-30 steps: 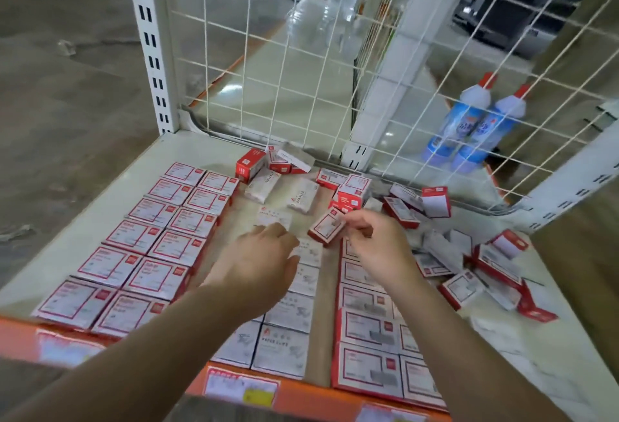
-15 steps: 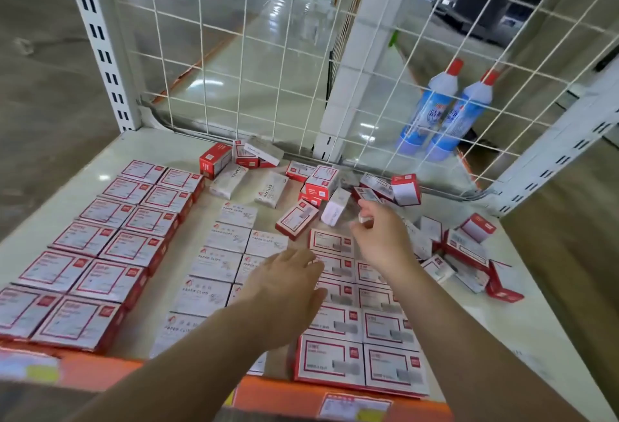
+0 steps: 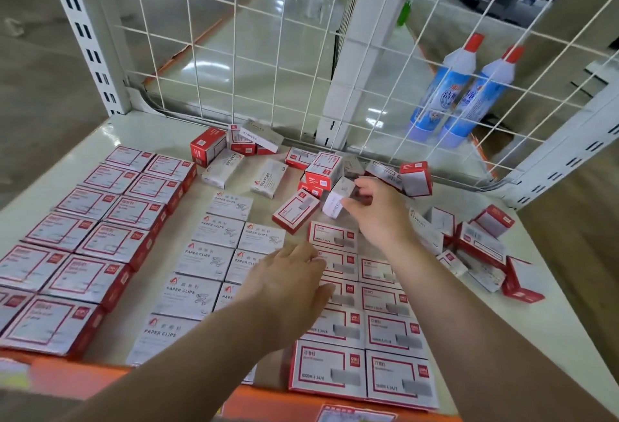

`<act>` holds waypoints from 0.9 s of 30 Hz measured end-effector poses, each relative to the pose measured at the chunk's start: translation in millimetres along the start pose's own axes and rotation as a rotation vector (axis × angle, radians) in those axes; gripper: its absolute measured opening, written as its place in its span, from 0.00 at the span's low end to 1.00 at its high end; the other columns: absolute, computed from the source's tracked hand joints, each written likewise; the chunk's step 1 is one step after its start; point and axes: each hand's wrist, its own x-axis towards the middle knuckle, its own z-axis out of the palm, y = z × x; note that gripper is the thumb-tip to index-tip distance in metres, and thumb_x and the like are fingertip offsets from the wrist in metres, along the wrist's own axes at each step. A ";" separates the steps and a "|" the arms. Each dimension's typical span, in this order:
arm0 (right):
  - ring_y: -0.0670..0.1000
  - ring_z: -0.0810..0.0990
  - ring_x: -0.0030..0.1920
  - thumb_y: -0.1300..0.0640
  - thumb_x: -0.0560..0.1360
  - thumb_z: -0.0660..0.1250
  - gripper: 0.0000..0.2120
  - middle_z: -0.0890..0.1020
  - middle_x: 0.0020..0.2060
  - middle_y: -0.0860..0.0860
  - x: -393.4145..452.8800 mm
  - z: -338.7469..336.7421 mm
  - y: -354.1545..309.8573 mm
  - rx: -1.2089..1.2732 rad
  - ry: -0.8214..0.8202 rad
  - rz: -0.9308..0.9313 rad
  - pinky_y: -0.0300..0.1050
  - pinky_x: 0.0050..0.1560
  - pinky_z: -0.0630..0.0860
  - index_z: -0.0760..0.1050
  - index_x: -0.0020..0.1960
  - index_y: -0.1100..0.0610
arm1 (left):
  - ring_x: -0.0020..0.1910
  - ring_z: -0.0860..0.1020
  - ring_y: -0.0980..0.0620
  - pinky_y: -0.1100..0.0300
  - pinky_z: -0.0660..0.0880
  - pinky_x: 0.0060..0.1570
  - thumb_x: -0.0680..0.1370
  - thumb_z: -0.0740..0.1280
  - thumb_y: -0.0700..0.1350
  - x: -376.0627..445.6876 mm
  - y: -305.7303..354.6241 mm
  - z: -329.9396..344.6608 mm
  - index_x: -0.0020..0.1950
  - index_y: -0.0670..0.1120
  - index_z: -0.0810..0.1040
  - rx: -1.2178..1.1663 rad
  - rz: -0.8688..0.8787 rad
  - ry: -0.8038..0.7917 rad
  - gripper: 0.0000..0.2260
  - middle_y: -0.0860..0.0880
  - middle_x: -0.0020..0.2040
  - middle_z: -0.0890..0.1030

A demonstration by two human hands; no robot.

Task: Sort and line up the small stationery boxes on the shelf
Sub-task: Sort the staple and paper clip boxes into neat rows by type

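Since a moment ago the right hand now pinches, seemingly, a small white box that could slip, while the left hand hovers spread.

Single head-worn wide-angle view, looking forward and steeply down from just above the shelf, close over its orange front edge, forearms entering from below, wire mesh back panel across the top, floor beyond
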 end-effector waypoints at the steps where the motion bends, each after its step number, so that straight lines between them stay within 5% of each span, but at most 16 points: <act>1: 0.50 0.76 0.58 0.60 0.75 0.66 0.15 0.78 0.59 0.52 -0.1 0.2 0.4 0.002 0.004 -0.002 0.37 0.51 0.68 0.74 0.62 0.57 | 0.69 0.61 0.55 0.57 0.61 0.68 0.81 0.53 0.55 0.1 0.5 0.1 0.70 0.53 0.64 -0.004 -0.003 0.003 0.19 0.55 0.70 0.63; 6: 0.44 0.74 0.50 0.61 0.75 0.66 0.12 0.79 0.57 0.51 -5.1 -7.5 -1.1 0.056 0.035 -0.031 0.27 0.39 0.65 0.74 0.59 0.57 | 0.70 0.59 0.55 0.58 0.58 0.69 0.81 0.53 0.53 -4.8 2.5 -0.8 0.72 0.53 0.62 -0.027 -0.009 0.081 0.19 0.55 0.71 0.61; 10: 0.43 0.74 0.45 0.57 0.75 0.67 0.11 0.78 0.46 0.47 -14.9 -23.5 -3.5 0.150 0.078 -0.012 0.29 0.39 0.66 0.76 0.56 0.56 | 0.68 0.62 0.56 0.62 0.60 0.66 0.81 0.54 0.52 -12.2 -0.3 -3.7 0.70 0.54 0.64 -0.065 -0.030 0.203 0.17 0.57 0.69 0.63; 13: 0.44 0.75 0.49 0.54 0.74 0.68 0.13 0.77 0.47 0.46 -25.3 -33.2 -7.0 0.212 0.055 0.030 0.29 0.36 0.67 0.76 0.57 0.55 | 0.65 0.66 0.56 0.63 0.63 0.63 0.80 0.55 0.52 -16.8 -4.1 -4.8 0.69 0.54 0.64 -0.139 -0.091 0.280 0.17 0.57 0.67 0.67; 19: 0.47 0.80 0.46 0.50 0.72 0.69 0.06 0.81 0.44 0.47 -49.3 -31.1 -15.5 0.285 -0.100 0.101 0.47 0.53 0.78 0.76 0.46 0.52 | 0.62 0.71 0.55 0.58 0.70 0.61 0.77 0.64 0.53 -22.7 -7.2 -3.5 0.69 0.53 0.68 -0.353 -0.255 0.388 0.21 0.55 0.65 0.72; 27: 0.48 0.82 0.43 0.49 0.70 0.69 0.09 0.83 0.41 0.48 -77.4 -23.0 -29.2 0.372 -0.146 0.083 0.50 0.54 0.78 0.78 0.45 0.54 | 0.54 0.73 0.57 0.62 0.71 0.51 0.75 0.65 0.56 -28.8 -10.1 -2.7 0.63 0.52 0.73 -0.421 -0.221 0.483 0.18 0.56 0.57 0.76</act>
